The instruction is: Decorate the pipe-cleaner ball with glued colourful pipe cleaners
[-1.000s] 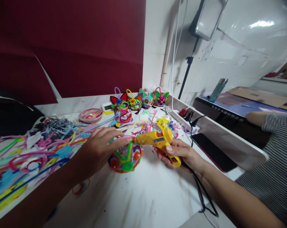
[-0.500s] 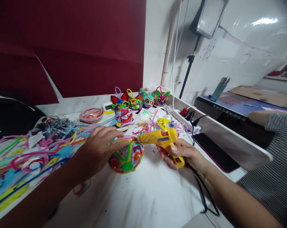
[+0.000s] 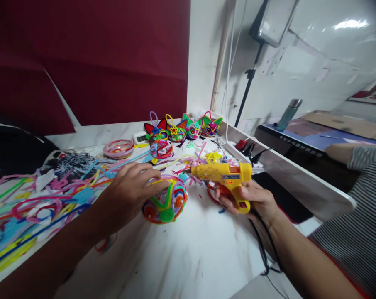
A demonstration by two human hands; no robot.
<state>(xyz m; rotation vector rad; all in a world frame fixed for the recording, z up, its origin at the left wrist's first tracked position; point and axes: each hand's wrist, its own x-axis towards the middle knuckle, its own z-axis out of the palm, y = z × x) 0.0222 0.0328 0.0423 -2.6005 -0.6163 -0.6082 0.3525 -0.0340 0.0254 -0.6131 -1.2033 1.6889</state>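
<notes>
My left hand (image 3: 135,187) is curled over the top and left side of a round pipe-cleaner animal head (image 3: 167,203) that rests on the white table. Its face carries green, yellow, purple and orange strips, with pearl-like beads in orange eyes and a green nose. In my right hand (image 3: 245,197) is a yellow hot glue gun (image 3: 227,176), gripped by its handle with a small red light showing. The nozzle points left, just above and right of the head, apart from it. My left fingertips are partly hidden behind the head.
Finished animal heads (image 3: 177,131) line the back. Loose pipe cleaners (image 3: 60,203) cover the table's left side. A power strip (image 3: 240,151) and black phone (image 3: 281,199) lie by the right-hand ledge (image 3: 315,182). The gun's black cord (image 3: 264,245) hangs down. A person in stripes (image 3: 356,224) sits at right.
The glue gun in my right hand has moved right and slightly up, so its nozzle is off the animal head. My left hand stays on the head, which has barely shifted.
</notes>
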